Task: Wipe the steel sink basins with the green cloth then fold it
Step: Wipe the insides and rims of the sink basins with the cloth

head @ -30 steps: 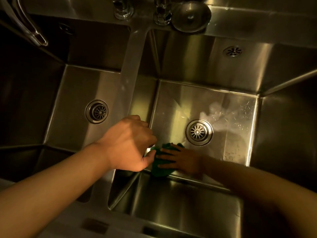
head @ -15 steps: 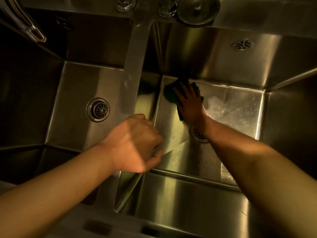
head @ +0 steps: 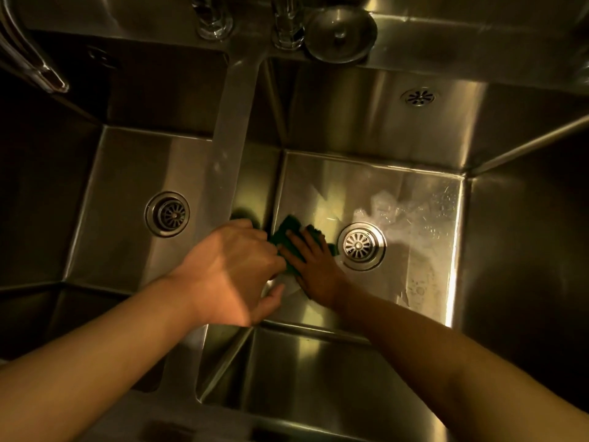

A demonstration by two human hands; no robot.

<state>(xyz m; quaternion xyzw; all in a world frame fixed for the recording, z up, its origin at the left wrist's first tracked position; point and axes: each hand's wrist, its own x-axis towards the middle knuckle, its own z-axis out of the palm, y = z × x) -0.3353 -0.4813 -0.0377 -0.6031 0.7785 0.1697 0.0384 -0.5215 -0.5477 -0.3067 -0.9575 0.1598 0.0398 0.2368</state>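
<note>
Green cloth [head: 282, 236] is down on the floor of the right basin [head: 420, 275], tucked against the divider [head: 236, 138] wall and just left of the round slotted drain [head: 361, 246], and the right hand [head: 314, 271] is flat on top of it, fingers spread straight and pressing. Left hand [head: 232, 266] sits just beside it over the divider, fingers loosely curled, thumb out, gripping nothing that shows. Brushed steel all round, square-cornered and glossy, a pale wet-looking smear on the floor past the drain, the cloth dark and crumpled
</note>
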